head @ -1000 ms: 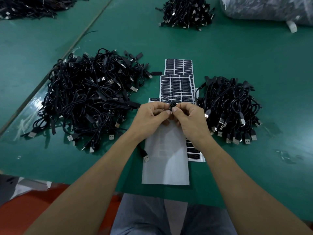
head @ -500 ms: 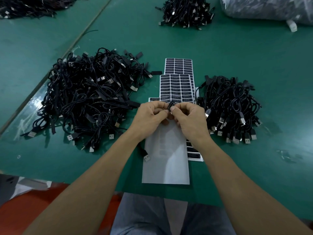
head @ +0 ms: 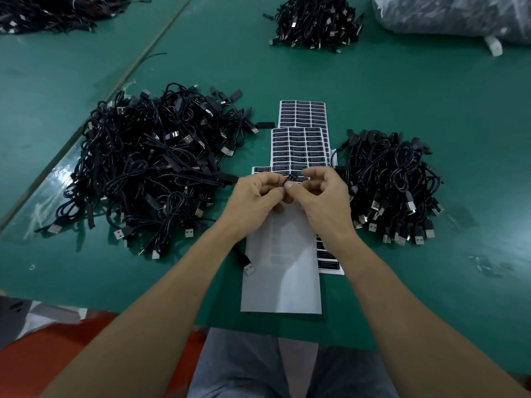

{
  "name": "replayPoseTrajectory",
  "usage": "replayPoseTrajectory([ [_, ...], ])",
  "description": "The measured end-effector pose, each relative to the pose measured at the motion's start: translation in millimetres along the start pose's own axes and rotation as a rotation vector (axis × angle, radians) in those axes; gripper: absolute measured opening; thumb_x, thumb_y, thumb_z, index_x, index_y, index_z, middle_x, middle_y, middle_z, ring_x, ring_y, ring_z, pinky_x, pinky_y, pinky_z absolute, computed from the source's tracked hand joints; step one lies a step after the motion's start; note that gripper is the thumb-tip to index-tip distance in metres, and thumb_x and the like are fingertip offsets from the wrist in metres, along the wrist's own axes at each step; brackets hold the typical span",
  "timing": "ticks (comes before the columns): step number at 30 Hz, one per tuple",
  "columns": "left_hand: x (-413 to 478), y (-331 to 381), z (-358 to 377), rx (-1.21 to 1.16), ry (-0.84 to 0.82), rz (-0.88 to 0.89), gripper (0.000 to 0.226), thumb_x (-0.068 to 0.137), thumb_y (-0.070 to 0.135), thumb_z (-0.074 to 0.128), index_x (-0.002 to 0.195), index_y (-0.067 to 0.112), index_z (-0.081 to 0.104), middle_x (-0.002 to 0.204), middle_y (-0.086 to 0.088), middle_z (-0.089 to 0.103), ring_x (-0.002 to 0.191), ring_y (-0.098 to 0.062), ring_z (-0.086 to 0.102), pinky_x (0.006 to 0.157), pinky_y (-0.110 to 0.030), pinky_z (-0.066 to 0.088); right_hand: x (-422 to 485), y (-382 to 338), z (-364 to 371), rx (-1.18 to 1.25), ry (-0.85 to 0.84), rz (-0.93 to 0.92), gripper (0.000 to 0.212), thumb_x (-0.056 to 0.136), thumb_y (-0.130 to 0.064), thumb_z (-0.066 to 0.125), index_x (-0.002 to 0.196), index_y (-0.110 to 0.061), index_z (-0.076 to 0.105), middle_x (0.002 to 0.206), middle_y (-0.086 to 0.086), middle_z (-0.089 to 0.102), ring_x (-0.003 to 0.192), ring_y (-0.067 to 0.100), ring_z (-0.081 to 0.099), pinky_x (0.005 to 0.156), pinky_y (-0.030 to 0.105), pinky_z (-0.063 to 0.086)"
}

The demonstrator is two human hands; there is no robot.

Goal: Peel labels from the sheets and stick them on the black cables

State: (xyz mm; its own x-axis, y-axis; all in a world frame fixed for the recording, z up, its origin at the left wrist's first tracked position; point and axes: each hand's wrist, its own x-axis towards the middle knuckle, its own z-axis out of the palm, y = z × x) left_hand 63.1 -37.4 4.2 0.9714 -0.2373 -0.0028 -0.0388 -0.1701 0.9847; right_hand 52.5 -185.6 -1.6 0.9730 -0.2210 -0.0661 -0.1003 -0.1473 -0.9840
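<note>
My left hand [head: 253, 196] and my right hand [head: 324, 199] meet over the table's middle, and both pinch one black cable [head: 288, 180] between thumbs and fingertips. That cable's USB plug [head: 248, 268] lies below my left wrist. Whether a label sits on the pinched spot is hidden by my fingers. Sheets of black labels [head: 300, 145] lie just beyond my hands. A bare white backing sheet [head: 283, 280] lies under my wrists, with a partly used label sheet [head: 329, 261] sticking out at its right.
A big heap of black cables [head: 152, 170] lies to the left and a smaller heap [head: 393, 182] to the right on the green table [head: 431, 90]. Another heap [head: 316, 21] and a plastic bag [head: 451, 15] sit at the far edge.
My fingers have shifted slightly on the cable, with the right hand's fingers spreading a little. Both hands stay in the same place.
</note>
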Motion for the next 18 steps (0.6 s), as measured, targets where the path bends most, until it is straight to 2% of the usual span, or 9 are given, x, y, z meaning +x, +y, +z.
replayPoseTrajectory([
  [2,0,0,0,0.017,-0.01,0.007,0.024,0.094,-0.008,0.055,0.093,0.012,0.07,0.068,0.006,0.071,0.064,-0.002,0.064,0.063,-0.016,0.051,0,0,0,-0.002,-0.045,-0.04,0.021,0.082,-0.029,0.081,0.099,-0.027,0.069,0.079,-0.006,0.068,0.075,0.006,0.063,0.075,0.027,0.055],
  [5,0,-3,1,0.043,-0.007,0.005,0.021,0.095,-0.005,0.058,0.094,0.012,0.069,0.072,0.005,0.072,0.065,-0.006,0.065,0.064,-0.019,0.052,1,0,1,0.024,-0.046,-0.051,0.005,0.087,-0.028,0.077,0.083,-0.026,0.074,0.068,-0.014,0.066,0.061,-0.003,0.055,0.065,0.02,0.048],
  [7,-1,-5,2,0.071,0.0,0.008,0.016,0.096,0.001,0.061,0.091,0.015,0.067,0.069,0.006,0.071,0.062,-0.004,0.064,0.062,-0.018,0.051,1,0,1,0.019,-0.044,-0.048,0.016,0.091,-0.026,0.072,0.076,-0.03,0.073,0.06,-0.018,0.063,0.055,-0.004,0.052,0.061,0.018,0.044],
  [10,-1,-7,3,0.129,0.026,0.032,0.012,0.096,0.011,0.067,0.085,0.017,0.066,0.066,0.007,0.071,0.059,-0.003,0.064,0.06,-0.018,0.051,1,0,0,0.006,-0.058,-0.06,0.018,0.094,-0.026,0.069,0.077,-0.03,0.074,0.059,-0.017,0.062,0.055,-0.002,0.051,0.062,0.023,0.044],
  [14,2,-2,4,0.354,0.053,0.067,0.015,0.092,0.032,0.073,0.085,0.019,0.071,0.072,0.005,0.071,0.066,-0.016,0.066,0.067,-0.043,0.058,1,-3,-1,-0.017,-0.05,-0.073,0.022,0.099,-0.026,0.062,0.083,-0.018,0.075,0.058,-0.013,0.062,0.056,0.001,0.052,0.062,0.03,0.046],
  [16,5,3,1,0.465,0.055,0.081,0.016,0.09,0.041,0.072,0.085,0.025,0.072,0.073,0.007,0.069,0.069,-0.018,0.064,0.07,-0.048,0.056,0,-6,-1,-0.077,-0.035,-0.084,0.029,0.101,-0.028,0.058,0.083,-0.011,0.073,0.061,0.0,0.064,0.06,0.008,0.054,0.064,0.044,0.054],
  [18,8,9,-4,0.514,0.072,0.116,0.012,0.091,0.039,0.071,0.089,0.028,0.073,0.069,0.01,0.066,0.065,-0.014,0.06,0.068,-0.047,0.055,-1,-9,0,-0.148,-0.03,-0.111,0.034,0.103,-0.032,0.053,0.088,-0.006,0.071,0.072,0.015,0.065,0.065,0.017,0.054,0.068,0.053,0.055],
])
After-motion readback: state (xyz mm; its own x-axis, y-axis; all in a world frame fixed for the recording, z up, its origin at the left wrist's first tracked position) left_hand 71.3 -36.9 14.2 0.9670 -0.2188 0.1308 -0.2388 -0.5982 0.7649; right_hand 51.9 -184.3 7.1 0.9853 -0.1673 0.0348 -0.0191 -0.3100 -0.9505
